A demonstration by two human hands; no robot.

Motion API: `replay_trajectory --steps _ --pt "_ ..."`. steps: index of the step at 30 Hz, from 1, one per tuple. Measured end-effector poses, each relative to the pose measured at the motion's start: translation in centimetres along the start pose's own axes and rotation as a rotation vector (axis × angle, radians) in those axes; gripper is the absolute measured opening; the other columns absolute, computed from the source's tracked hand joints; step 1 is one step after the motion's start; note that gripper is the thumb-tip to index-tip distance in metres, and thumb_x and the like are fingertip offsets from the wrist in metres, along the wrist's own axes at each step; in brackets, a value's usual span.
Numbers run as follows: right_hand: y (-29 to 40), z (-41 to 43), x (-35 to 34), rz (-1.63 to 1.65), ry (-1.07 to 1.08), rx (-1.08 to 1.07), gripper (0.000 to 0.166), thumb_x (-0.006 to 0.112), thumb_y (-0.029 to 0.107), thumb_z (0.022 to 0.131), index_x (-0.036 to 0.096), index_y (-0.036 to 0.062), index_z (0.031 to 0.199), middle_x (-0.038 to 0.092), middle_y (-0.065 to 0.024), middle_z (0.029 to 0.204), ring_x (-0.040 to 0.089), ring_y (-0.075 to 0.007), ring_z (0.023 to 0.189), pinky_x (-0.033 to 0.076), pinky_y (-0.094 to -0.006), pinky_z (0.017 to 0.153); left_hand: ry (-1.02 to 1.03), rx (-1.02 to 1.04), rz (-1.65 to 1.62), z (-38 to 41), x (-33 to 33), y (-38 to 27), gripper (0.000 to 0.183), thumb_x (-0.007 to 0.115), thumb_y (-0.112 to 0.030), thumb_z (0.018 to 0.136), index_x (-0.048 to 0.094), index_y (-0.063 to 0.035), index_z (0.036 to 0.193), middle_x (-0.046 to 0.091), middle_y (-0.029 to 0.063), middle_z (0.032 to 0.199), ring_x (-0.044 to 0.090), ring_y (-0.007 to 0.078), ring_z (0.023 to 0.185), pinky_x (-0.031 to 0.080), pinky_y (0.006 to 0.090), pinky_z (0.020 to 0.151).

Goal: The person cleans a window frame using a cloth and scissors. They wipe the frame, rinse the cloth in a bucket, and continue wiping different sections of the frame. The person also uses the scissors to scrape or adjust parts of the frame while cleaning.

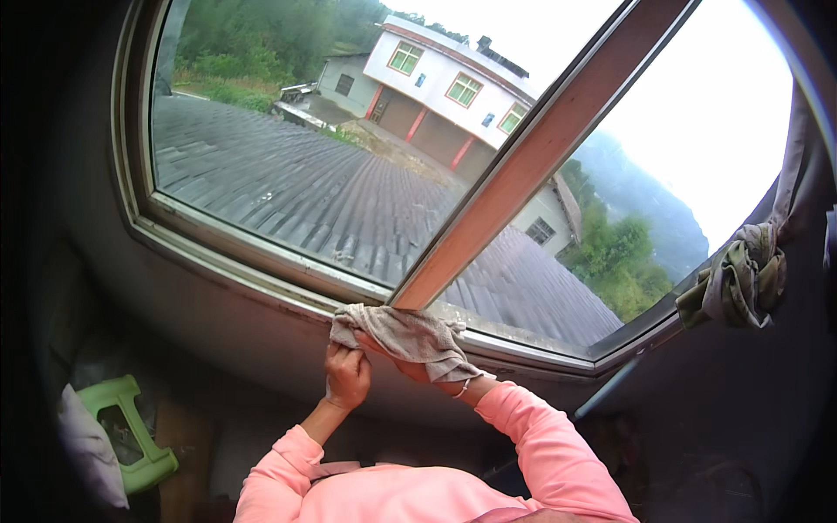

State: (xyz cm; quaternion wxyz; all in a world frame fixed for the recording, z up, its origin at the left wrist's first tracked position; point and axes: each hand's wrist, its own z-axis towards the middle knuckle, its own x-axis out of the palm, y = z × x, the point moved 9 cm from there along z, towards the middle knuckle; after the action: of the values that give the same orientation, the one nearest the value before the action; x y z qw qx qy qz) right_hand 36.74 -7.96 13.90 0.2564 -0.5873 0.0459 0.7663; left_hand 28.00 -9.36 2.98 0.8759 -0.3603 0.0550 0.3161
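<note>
A damp-looking grey-beige cloth (418,337) lies bunched over the lower window track, at the foot of the reddish-brown upright of the window frame (516,176). My left hand (348,374) is closed on the cloth's left end, just below the sill. My right hand (409,367) is under and behind the cloth, which covers most of it; some fingers and the wrist with a thin white band show. Whether those fingers grip the cloth is hidden. The metal window track (261,278) runs out to the left from the cloth.
A knotted curtain (742,281) hangs at the right, with a pale rod (609,387) below it. At the lower left stand a green plastic stool (153,457) and a pale cushion or cloth (91,451). Tiled roofs (314,183) lie beyond the glass.
</note>
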Motion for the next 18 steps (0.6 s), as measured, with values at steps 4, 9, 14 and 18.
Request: replay_trajectory --steps 4,9,14,18 --pt "1.0 -3.2 -1.0 0.084 -0.06 0.096 0.051 0.06 0.009 0.089 0.053 0.014 0.139 0.061 -0.014 0.13 0.062 -0.0356 0.109 0.05 -0.0419 0.085 -0.199 -0.132 -0.225 0.9 -3.5 -1.1 0.011 0.056 0.002 0.078 0.061 -0.0035 0.086 0.058 0.0153 0.075 0.058 0.0374 0.071 0.047 0.0435 0.064" --pt "4.3 -11.5 7.3 1.047 -0.046 0.767 0.049 0.056 0.0 0.09 0.049 0.0023 0.138 0.063 -0.0178 0.121 0.063 -0.0294 0.112 0.048 -0.0371 0.096 -0.257 0.028 -0.217 7.3 -4.9 -4.9 0.028 0.064 0.003 0.079 0.06 -0.0014 0.106 0.062 0.0155 0.098 0.059 0.0311 0.081 0.049 0.0389 0.074" --pt "10.8 -29.4 13.4 1.154 -0.312 1.314 0.043 0.057 0.003 0.091 0.053 0.0016 0.134 0.068 -0.0139 0.116 0.063 -0.0194 0.111 0.049 -0.0329 0.095 -0.186 0.281 -0.087 16.1 -2.0 -12.2 0.091 0.082 -0.042 0.078 0.036 0.0019 0.144 0.048 0.0208 0.133 0.048 0.0376 0.12 0.037 0.0474 0.103" --pt "18.0 -40.3 14.4 1.128 -0.558 1.679 0.043 0.057 0.001 0.089 0.054 -0.0026 0.132 0.067 -0.0182 0.118 0.063 -0.0227 0.111 0.048 -0.0335 0.097 -0.114 0.19 -0.111 21.9 0.6 -13.9 0.104 0.089 -0.034 0.069 0.026 -0.0069 0.148 0.057 0.0229 0.122 0.059 0.0417 0.108 0.047 0.0488 0.09"
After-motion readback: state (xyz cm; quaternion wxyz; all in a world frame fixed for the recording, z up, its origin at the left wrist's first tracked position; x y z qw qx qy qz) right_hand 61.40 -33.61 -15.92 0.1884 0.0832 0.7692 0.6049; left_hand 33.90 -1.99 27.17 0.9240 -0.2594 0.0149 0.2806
